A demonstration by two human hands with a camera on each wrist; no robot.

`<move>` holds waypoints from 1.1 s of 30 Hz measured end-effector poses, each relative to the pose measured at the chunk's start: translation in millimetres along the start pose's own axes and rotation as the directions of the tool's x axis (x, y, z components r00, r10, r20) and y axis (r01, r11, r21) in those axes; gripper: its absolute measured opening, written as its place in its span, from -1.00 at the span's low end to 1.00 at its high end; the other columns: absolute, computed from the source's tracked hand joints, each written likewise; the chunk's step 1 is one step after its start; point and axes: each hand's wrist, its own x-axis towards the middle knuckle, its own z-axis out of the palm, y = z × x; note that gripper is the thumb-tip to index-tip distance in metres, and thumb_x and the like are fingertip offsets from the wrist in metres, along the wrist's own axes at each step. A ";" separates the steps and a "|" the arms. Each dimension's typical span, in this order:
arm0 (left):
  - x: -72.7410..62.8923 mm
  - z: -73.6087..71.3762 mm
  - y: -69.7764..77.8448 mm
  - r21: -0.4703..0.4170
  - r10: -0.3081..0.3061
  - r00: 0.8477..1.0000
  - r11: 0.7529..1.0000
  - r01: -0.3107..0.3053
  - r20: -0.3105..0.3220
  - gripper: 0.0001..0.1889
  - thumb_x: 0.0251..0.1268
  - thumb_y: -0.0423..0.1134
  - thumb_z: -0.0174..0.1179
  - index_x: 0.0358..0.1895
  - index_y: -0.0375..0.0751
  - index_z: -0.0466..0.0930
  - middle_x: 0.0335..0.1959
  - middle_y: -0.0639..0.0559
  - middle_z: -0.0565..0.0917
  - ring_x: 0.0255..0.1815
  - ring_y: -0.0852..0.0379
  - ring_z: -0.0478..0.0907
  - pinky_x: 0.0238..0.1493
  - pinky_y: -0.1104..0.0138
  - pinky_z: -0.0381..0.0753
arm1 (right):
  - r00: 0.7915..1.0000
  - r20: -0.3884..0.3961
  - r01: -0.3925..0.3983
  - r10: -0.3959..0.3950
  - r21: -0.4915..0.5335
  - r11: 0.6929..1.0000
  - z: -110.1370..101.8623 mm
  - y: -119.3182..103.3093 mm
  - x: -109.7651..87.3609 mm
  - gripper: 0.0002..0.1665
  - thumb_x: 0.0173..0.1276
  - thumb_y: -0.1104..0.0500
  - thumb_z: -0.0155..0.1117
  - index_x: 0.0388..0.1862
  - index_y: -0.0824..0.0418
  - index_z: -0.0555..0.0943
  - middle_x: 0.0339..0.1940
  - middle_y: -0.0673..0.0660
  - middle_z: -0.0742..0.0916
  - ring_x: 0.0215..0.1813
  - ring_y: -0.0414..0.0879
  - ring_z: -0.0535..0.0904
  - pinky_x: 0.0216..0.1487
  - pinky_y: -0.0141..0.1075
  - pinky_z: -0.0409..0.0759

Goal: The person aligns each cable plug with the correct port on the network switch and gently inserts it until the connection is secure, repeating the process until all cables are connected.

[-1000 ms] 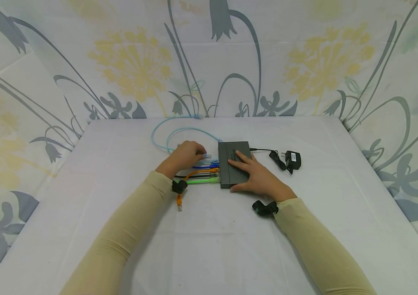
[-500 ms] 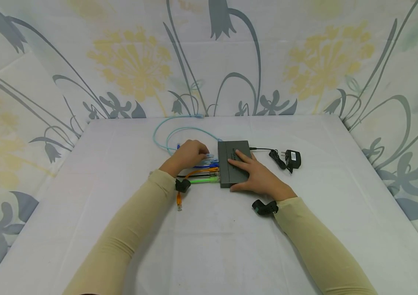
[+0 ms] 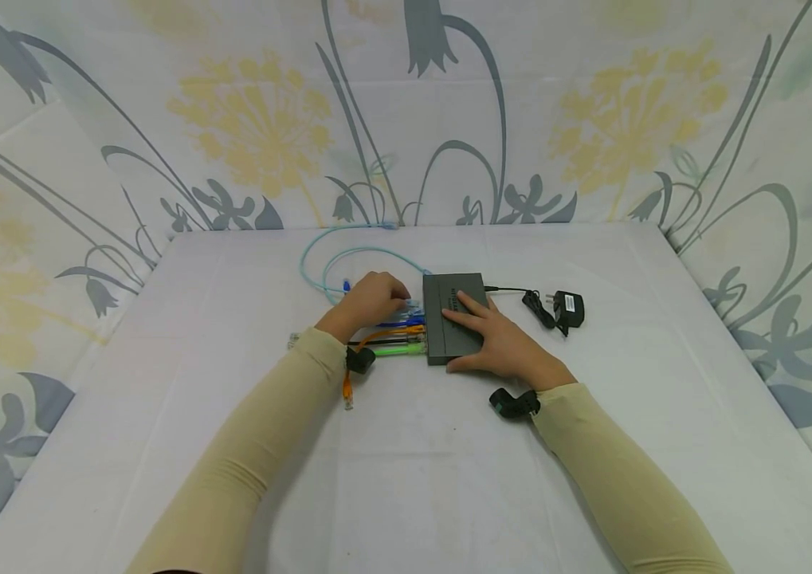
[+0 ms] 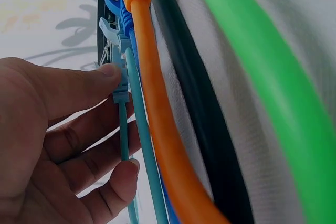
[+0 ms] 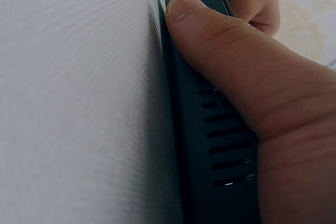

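Note:
A dark grey network switch (image 3: 441,339) lies on the white-covered table with a row of network cables at its left side. My left hand (image 3: 370,303) pinches the light blue network cable plug (image 4: 120,93) between thumb and fingers, right at the ports. Beside it sit another light blue plug (image 4: 124,41), a blue cable (image 3: 394,324), an orange cable (image 3: 382,336), a black cable (image 3: 373,344) and a green cable (image 3: 400,350). My right hand (image 3: 502,343) rests on the switch with straight, spread fingers, its thumb (image 5: 210,30) pressing the vented near side.
A black power adapter (image 3: 569,309) with a bundled cord lies right of the switch, wired to it. Looped light blue cable (image 3: 305,259) runs behind my left hand. An orange plug end (image 3: 348,395) lies loose in front. Flowered cloth (image 3: 406,119) hangs behind the table.
My left hand has shifted slightly right toward the ports with the light blue plug. A blue plug end now shows behind its wrist. The right hand and the switch stay almost still.

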 end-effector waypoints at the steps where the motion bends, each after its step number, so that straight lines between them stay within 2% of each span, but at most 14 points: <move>1: 0.2 -0.1 0.6 0.000 -0.004 1.000 1.000 0.004 0.004 -0.70 0.46 -0.24 0.06 0.12 -0.23 0.64 0.09 -0.10 0.67 0.14 -0.05 0.59 0.20 0.14 0.56 | 1.000 -0.002 0.002 -0.002 0.000 1.000 -0.2 -0.3 0.0 0.14 -0.02 -0.42 0.42 0.52 -0.25 0.17 0.63 -0.02 -0.03 0.55 0.44 -0.28 0.39 0.35 0.12; 16: 4.2 2.8 6.1 0.012 -0.024 1.000 1.000 0.024 0.006 -0.71 0.45 -0.23 0.06 0.07 -0.23 0.67 0.07 -0.10 0.69 0.12 -0.05 0.60 0.18 0.14 0.57 | 1.000 -0.010 0.003 -0.003 0.003 1.000 -0.9 -0.8 -0.1 0.13 -0.02 -0.40 0.43 0.52 -0.25 0.18 0.63 -0.03 -0.03 0.55 0.44 -0.27 0.39 0.34 0.13; 33: 7.7 7.3 2.5 0.011 -0.024 1.000 1.000 0.024 0.003 -0.71 0.44 -0.23 0.06 0.07 -0.20 0.68 0.09 -0.08 0.69 0.11 -0.04 0.61 0.17 0.13 0.58 | 1.000 -0.008 -0.001 0.001 0.008 1.000 -0.5 -2.4 -0.3 0.13 -0.02 -0.39 0.45 0.52 -0.25 0.19 0.63 -0.02 -0.03 0.55 0.45 -0.27 0.39 0.35 0.13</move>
